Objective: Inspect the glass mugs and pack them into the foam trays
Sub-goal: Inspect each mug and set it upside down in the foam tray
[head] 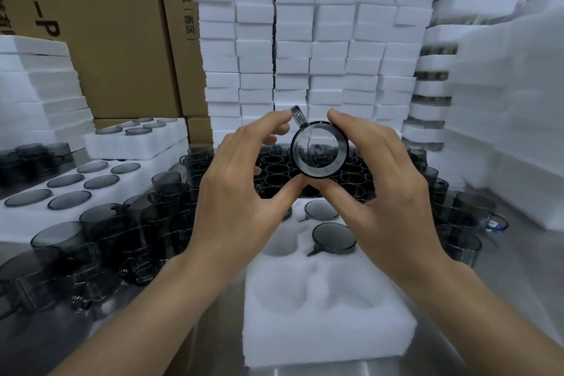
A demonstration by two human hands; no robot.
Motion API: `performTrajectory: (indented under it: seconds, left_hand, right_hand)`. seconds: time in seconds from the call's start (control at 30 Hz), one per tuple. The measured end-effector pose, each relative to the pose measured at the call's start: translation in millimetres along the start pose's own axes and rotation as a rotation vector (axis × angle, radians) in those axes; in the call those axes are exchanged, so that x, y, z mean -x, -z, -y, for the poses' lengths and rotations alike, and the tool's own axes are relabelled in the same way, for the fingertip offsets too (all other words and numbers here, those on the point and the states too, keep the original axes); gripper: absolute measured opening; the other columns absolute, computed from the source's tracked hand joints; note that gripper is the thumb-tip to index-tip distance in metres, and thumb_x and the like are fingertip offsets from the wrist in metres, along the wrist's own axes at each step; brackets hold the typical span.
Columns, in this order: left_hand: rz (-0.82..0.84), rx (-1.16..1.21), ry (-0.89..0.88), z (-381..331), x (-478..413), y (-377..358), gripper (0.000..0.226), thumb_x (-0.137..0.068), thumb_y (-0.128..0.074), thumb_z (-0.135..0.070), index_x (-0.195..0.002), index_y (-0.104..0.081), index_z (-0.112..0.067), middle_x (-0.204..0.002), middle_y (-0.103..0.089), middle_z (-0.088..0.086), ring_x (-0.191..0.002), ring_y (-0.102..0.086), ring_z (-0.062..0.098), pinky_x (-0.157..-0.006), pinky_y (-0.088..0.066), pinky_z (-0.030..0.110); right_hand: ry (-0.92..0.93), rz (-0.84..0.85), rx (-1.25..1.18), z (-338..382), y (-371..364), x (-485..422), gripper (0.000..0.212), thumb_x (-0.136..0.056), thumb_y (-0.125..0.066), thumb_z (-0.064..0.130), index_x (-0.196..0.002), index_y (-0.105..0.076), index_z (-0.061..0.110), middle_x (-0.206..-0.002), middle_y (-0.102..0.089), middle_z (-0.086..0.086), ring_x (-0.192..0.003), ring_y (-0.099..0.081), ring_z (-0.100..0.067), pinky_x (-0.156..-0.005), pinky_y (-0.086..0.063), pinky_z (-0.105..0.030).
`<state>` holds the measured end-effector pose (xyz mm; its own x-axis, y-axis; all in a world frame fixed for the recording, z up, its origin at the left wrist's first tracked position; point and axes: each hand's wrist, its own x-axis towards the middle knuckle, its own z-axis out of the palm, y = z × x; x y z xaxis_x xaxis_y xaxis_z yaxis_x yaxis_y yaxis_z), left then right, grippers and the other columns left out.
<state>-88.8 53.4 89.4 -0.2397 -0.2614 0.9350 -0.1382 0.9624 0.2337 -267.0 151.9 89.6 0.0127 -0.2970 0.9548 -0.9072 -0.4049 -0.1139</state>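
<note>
Head view: we hold one glass mug [319,149] end-on to us, raised above the foam tray [320,314]. L hand [241,180] pinches it, thumb under the rim, fingertip by the handle. R hand [381,180] grips the other side. Two packed mugs [334,238] sit in the tray. Risk, we reckon: fingertip-only hold on smooth glass, so a slip drops it onto the loose mugs [305,171] behind.

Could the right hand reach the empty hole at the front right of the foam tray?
Probably yes. The hole lies uncovered just below the right hand, with nothing between. That hand and the left hand both hold a glass mug, though.
</note>
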Motion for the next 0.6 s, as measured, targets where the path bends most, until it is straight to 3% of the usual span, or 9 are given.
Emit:
performTrajectory:
  seconds: [0.1,0.27,0.4,0.6]
  left_hand:
    - [0.009,0.015,0.000,-1,1,0,0.078,-0.087,-0.089,-0.025,-0.153,-0.048,-0.031,-0.138,-0.061,-0.021,-0.128,-0.062,0.013,-0.094,-0.057,0.040]
    - [0.022,0.001,-0.028,-3,3,-4,0.063,-0.091,-0.079,-0.038,-0.147,-0.056,-0.024,-0.134,-0.063,-0.018,-0.124,-0.061,0.009,-0.092,-0.056,0.035]
    - [0.037,0.024,-0.012,-5,4,-6,0.060,-0.091,-0.077,-0.036,-0.147,-0.058,-0.020,-0.131,-0.064,-0.015,-0.122,-0.062,0.010,-0.093,-0.056,0.034]
    - [0.035,0.069,0.009,-10,3,-3,0.060,-0.091,-0.078,-0.035,-0.146,-0.061,-0.017,-0.131,-0.066,-0.012,-0.124,-0.062,0.014,-0.093,-0.058,0.040]
  right_hand:
    - [-0.006,-0.010,-0.009,1,0,0,0.067,-0.093,-0.084,0.021,-0.152,-0.053,0.020,-0.143,-0.057,0.011,-0.134,-0.052,-0.001,-0.111,-0.043,-0.020]
    - [-0.037,-0.019,-0.066,8,1,-1,0.065,-0.094,-0.082,0.034,-0.150,-0.053,0.019,-0.135,-0.059,0.010,-0.125,-0.056,0.001,-0.107,-0.043,-0.017]
    - [-0.033,-0.035,-0.106,13,2,-1,0.055,-0.094,-0.081,0.032,-0.143,-0.058,0.024,-0.130,-0.063,0.011,-0.122,-0.059,-0.001,-0.104,-0.044,-0.017]
    - [-0.233,-0.040,-0.236,19,2,-2,0.044,-0.094,-0.076,0.040,-0.134,-0.061,0.029,-0.123,-0.069,0.016,-0.119,-0.067,-0.014,-0.101,-0.053,-0.029]
